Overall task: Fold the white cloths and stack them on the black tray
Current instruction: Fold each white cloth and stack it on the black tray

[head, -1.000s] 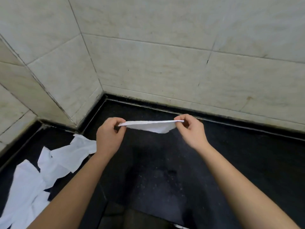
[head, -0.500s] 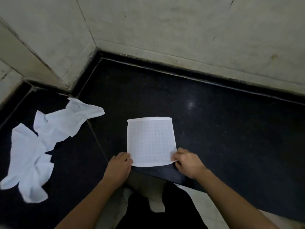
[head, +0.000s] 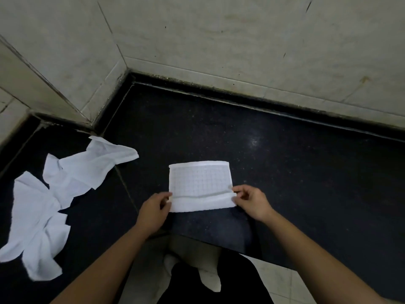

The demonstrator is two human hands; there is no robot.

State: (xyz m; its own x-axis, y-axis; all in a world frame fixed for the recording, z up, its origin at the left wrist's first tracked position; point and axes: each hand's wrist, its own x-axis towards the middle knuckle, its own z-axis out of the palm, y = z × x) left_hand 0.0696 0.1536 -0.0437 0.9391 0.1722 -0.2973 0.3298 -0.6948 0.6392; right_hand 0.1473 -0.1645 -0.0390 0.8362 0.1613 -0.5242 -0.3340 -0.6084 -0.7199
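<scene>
Where the two tiled walls meet in a corner, a white cloth with a faint grid weave (head: 200, 183) lies spread on the black speckled stone counter (head: 285, 172), close to its front edge and roughly square to it. The far part of the cloth is flat on the stone. A low ridge runs across its width near the person, and the strip on the near side of that ridge is raised a little.

The left hand (head: 153, 212) has its thumb and fingertips closed on the cloth's left edge at the end of the ridge. The right hand (head: 252, 201) pinches the right edge at the other end in the same way, its other fingers loosely curled. Both forearms reach in from below.

Well to the left on the same counter, apart from the spread cloth, crumpled white cloths (head: 54, 194) lie in a loose, overlapping heap. Pale marbled wall tiles (head: 219, 40) rise behind the counter.
</scene>
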